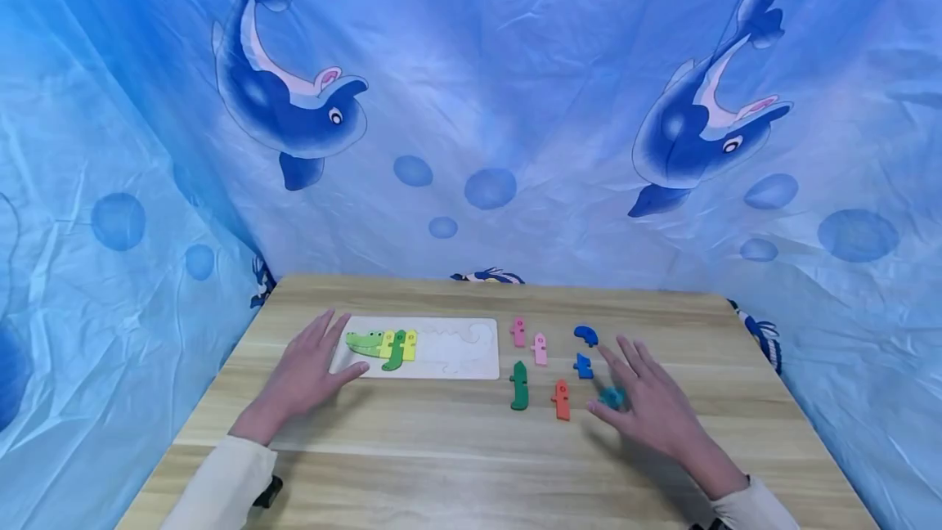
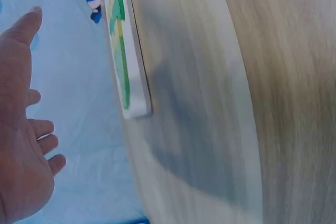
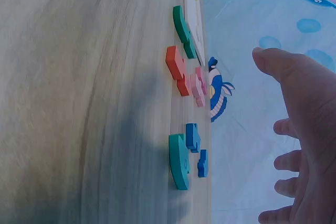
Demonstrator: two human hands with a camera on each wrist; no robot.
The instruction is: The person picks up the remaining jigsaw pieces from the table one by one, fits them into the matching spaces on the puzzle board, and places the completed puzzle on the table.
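Note:
A white crocodile puzzle board (image 1: 456, 354) lies on the table with a green head piece (image 1: 364, 343), yellow pieces and a green leg piece (image 1: 395, 354) set in its left part. The rest shows only a faint outline. My left hand (image 1: 305, 370) hovers at the board's left end, fingers spread and holding nothing. Over the loose pieces on the right, my right hand (image 1: 655, 407) is spread too, its palm empty in the right wrist view. It partly covers a teal piece (image 1: 612, 397) in the head view. Close by lie two blue pieces (image 1: 584, 366).
Between the board and my right hand lie two pink pieces (image 1: 518, 332), a dark green piece (image 1: 519, 386) and an orange-red piece (image 1: 562, 401). The wooden table (image 1: 412, 464) meets a blue dolphin-print curtain (image 1: 559, 211) at its back and sides.

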